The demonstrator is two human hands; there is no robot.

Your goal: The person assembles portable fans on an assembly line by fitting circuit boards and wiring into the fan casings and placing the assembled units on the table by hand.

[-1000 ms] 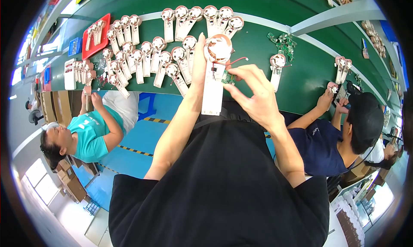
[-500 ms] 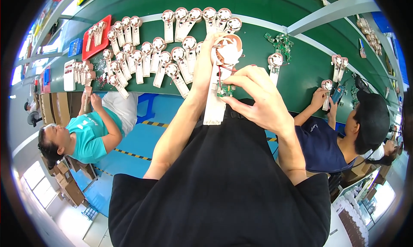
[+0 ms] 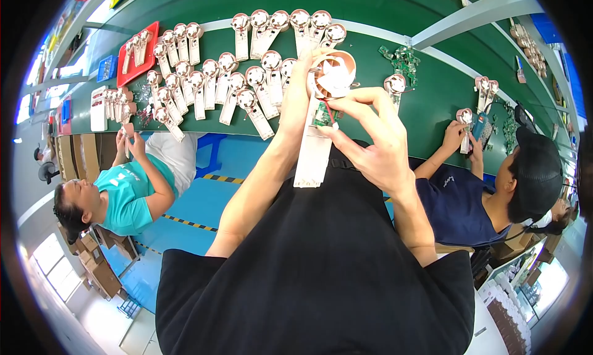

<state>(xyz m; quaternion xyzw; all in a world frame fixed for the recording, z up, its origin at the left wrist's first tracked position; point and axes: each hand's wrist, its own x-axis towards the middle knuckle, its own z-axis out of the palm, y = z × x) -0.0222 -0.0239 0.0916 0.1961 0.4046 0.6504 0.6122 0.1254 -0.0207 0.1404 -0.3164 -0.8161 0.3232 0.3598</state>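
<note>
A pale handheld fan housing [image 3: 313,160], with a round head of white fan blades [image 3: 334,76], is in my left hand [image 3: 298,89]. That hand wraps the head from its left side, and the handle points down toward my chest. My right hand [image 3: 377,132] pinches a small green circuit board [image 3: 322,115] at the upper part of the handle, just below the fan head. A red wire [image 3: 330,109] shows by the board near my fingertips. Whether the board lies seated in the handle or only rests on it, I cannot tell.
Several similar fan housings [image 3: 212,86] lie in rows on the green table [image 3: 346,3]. Loose green circuit boards [image 3: 404,61] are piled beside another fan [image 3: 395,85]. A red tray [image 3: 150,58] is at left. Co-workers in a teal shirt [image 3: 126,197] and navy shirt [image 3: 460,210] sit either side.
The board has moved up the handle, nearer the fan head, with my right fingers on it. The fan has turned slightly, showing its blades more plainly.
</note>
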